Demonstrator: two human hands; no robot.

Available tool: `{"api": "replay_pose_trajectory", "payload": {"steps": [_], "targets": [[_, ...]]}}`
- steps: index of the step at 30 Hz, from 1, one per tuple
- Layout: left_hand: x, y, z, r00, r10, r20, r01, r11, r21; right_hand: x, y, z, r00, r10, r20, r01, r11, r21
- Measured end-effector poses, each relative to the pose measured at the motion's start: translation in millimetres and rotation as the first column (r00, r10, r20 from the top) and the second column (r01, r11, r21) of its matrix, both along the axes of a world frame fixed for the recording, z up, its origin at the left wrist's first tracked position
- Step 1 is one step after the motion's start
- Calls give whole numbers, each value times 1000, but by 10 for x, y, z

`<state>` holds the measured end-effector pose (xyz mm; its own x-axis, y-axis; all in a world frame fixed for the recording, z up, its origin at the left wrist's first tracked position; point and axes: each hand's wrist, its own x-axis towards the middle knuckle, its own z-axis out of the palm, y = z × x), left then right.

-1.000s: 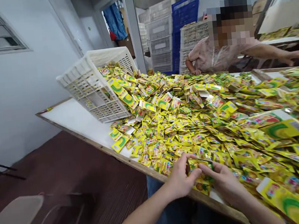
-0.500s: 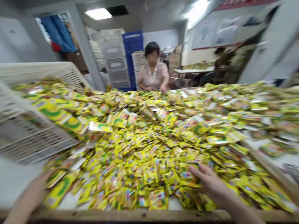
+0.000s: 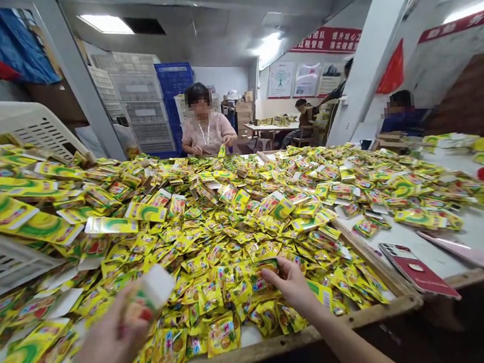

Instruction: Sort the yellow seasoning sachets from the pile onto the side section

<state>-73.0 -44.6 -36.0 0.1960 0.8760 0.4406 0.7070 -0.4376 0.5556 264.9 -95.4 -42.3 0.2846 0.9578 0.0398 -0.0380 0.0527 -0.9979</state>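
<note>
- Yellow foil is everywhere at the near edge, where the left hand [image 3: 109,337] is lifted just above the desk [image 3: 257,354]. Its grip is closed around a white-backed sachet [image 3: 150,291]. Both are blurred, so the print on the sachet cannot be read.
- To its right, the right hand [image 3: 292,283] lies on the front of the heap [image 3: 228,222]. Thumb and fingers pinch a yellow sachet [image 3: 267,267] that rests among the others, near the desk's wooden rim.
- Between the two hands, small sachets printed with fruit lie loose against that rim.
- At the far left, a white crate [image 3: 3,261] lies tipped on its side. Larger yellow packs with a green arc spill out of its mouth onto the heap.
- On the right, beyond a wooden divider strip [image 3: 374,260], a red-cased phone [image 3: 417,270] lies flat on the white desk surface. A pink flat object [image 3: 460,248] lies just beside it, and I cannot tell what it is.
- Further back, the heap runs almost the full width of the desk and thins out to scattered sachets on the right.
- Across the desk, a person in a pink top [image 3: 208,132] has both hands down at the far edge of the heap.
- Behind that person stand stacked white crates [image 3: 141,94] and a blue crate [image 3: 175,80].
- Far right of centre, past a white pillar [image 3: 369,63], two more people are at another table [image 3: 277,126]. A red banner [image 3: 327,39] hangs on the wall above them.
</note>
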Motion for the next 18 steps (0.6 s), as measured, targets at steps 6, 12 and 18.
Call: {"api": "replay_pose_trajectory", "payload": {"steps": [6, 12, 18], "targets": [[1098, -347, -72, 989, -146, -29, 142, 984, -109, -236, -96, 211, 981, -185, 64, 156, 936, 317], [1323, -445, -84, 995, -95, -28, 96, 994, 46, -321, -107, 413, 860, -141, 490, -102, 894, 437], [1280, -437, -273, 985, -120, -122, 150, 950, 274, -212, -130, 642, 770, 322, 552, -376, 927, -16]]}}
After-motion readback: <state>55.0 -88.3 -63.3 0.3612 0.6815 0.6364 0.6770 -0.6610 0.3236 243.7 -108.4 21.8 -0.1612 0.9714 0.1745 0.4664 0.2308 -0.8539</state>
